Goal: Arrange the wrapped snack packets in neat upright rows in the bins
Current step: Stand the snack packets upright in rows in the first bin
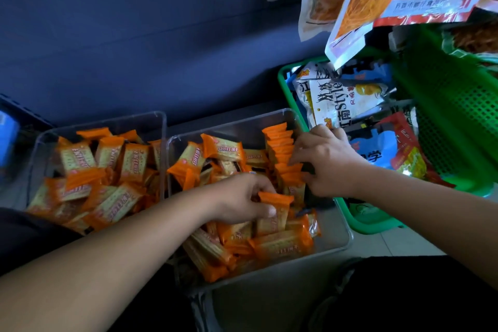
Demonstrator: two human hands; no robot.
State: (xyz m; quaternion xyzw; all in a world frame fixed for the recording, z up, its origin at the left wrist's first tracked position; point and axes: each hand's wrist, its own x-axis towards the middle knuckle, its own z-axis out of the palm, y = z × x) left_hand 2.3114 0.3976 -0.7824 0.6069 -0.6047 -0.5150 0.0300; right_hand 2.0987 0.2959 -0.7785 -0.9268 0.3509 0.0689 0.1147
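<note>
Two clear plastic bins stand side by side. The left bin (159,118) holds a loose heap of orange-and-yellow snack packets (107,170). In the right bin (347,240) more packets lie jumbled, and a row of upright packets (280,148) runs along its right wall. My left hand (242,197) pinches one upright packet (275,213) at the near end of that row. My right hand (326,162) rests against the row from the right, its fingers curled over the packet tops.
A green plastic basket (458,105) full of larger snack bags stands to the right of the bins. Orange snack pouches (358,0) hang overhead at the upper right. A dark blue wall runs behind the bins. Pale floor tiles show at the lower right.
</note>
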